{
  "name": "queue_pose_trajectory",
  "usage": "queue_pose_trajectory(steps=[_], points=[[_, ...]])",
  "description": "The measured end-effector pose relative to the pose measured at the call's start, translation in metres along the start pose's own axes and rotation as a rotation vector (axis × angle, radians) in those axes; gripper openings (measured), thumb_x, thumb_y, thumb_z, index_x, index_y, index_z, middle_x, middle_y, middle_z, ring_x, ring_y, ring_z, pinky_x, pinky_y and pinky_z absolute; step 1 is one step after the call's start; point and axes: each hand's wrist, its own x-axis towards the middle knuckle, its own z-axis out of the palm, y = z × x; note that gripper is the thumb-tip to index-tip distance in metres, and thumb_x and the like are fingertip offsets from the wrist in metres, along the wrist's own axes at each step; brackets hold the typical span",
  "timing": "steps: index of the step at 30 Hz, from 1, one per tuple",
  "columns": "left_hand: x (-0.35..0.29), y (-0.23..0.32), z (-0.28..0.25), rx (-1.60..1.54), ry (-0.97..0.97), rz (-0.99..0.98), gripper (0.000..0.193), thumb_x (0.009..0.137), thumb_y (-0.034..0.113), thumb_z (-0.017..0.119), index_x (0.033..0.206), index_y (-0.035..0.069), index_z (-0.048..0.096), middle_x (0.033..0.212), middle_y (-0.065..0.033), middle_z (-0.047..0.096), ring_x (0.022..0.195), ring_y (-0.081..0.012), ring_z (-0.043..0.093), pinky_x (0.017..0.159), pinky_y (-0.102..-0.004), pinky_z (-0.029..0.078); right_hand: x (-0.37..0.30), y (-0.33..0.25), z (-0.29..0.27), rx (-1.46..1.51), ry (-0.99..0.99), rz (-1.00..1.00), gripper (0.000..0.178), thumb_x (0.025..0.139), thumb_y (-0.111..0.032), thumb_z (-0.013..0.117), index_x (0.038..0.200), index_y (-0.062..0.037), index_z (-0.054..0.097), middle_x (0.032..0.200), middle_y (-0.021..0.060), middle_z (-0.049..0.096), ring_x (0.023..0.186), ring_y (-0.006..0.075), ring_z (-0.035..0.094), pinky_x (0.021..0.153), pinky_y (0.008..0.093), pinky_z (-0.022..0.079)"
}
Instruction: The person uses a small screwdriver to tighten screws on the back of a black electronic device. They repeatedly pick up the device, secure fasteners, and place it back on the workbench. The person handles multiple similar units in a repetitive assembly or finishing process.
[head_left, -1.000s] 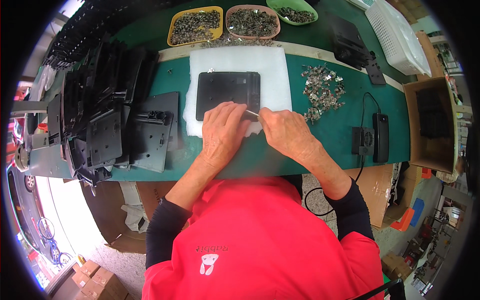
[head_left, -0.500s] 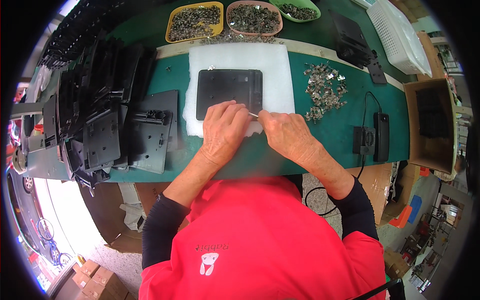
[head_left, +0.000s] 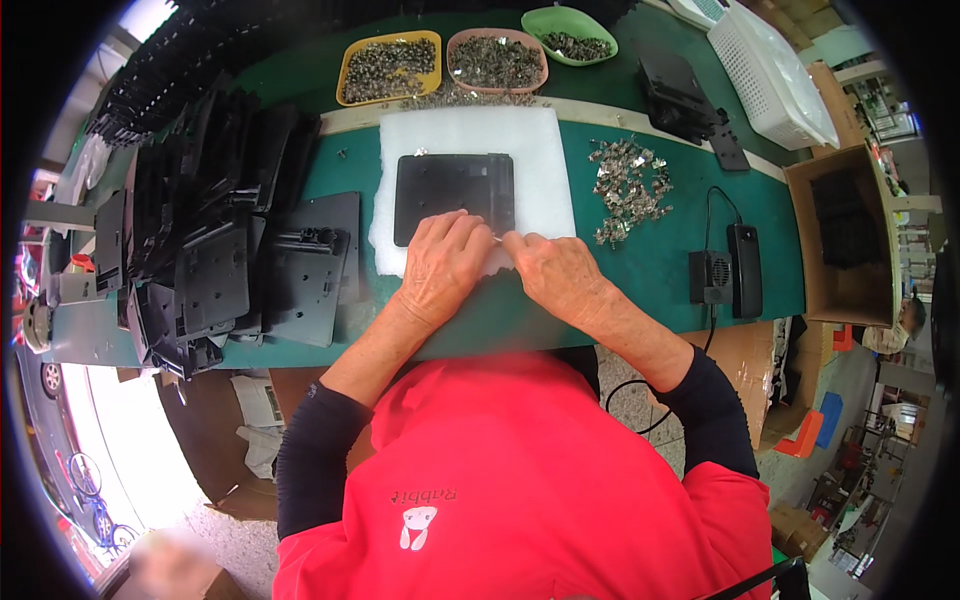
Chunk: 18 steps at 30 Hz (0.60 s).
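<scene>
A flat black plastic panel (head_left: 440, 190) lies on a white foam sheet (head_left: 545, 165) in front of me. At its near edge my left hand (head_left: 442, 265) is closed, fingers bent over the panel. Just to the right, my right hand (head_left: 555, 270) is closed around a thin, light-coloured rod (head_left: 497, 238); only a short piece shows between the two hands, and its tip is hidden. A small shiny metal clip (head_left: 421, 152) sits at the panel's far edge.
Stacked black panels (head_left: 215, 275) crowd the left side. Loose metal clips (head_left: 630, 190) lie right of the foam. A yellow tray (head_left: 342, 88), a pink tray (head_left: 545, 72) and a green tray (head_left: 535, 22) hold small metal parts. A black corded device (head_left: 745, 270) stands at right.
The view has shifted slightly, so the bench things appear moved a little. Both hands stay together at the panel's near edge, the right one still closed on the rod.
</scene>
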Motion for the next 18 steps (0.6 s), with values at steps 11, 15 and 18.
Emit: queue_pose_trajectory(steps=[11,15,18], points=[[0.011,0.026,-0.005,0.076,-0.032,-0.162,0.028,0.079,0.019,0.073,0.104,0.011,0.063,0.102,-0.0048,0.063,0.096,-0.0261,0.060,0.084,-0.0416,0.042,0.038,0.041,-0.003,0.783,0.402,0.234,0.033,0.099,-0.020,0.053,0.070,-0.0044,0.050,0.056,0.0040,0.051,0.047,0.0203,0.049,0.046,0.0353,0.038],[0.008,0.023,0.004,0.051,0.022,-0.163,0.020,0.078,0.019,0.072,0.096,0.013,0.066,0.106,-0.0052,0.061,0.100,-0.0284,0.057,0.085,-0.0421,0.041,0.054,0.034,0.003,1.535,0.539,0.291,0.056,0.101,-0.028,0.050,0.051,-0.0099,0.034,0.055,0.0043,0.040,0.050,0.0136,0.038,0.047,0.0289,0.031],[0.006,0.021,0.005,0.028,0.037,-0.164,0.022,0.075,0.018,0.072,0.096,0.014,0.066,0.106,-0.0051,0.061,0.100,-0.0272,0.057,0.085,-0.0417,0.041,0.060,0.014,0.007,1.822,0.557,0.222,0.043,0.097,-0.017,0.056,0.057,-0.0073,0.044,0.052,-0.0019,0.039,0.048,0.0080,0.036,0.047,0.0251,0.027]])
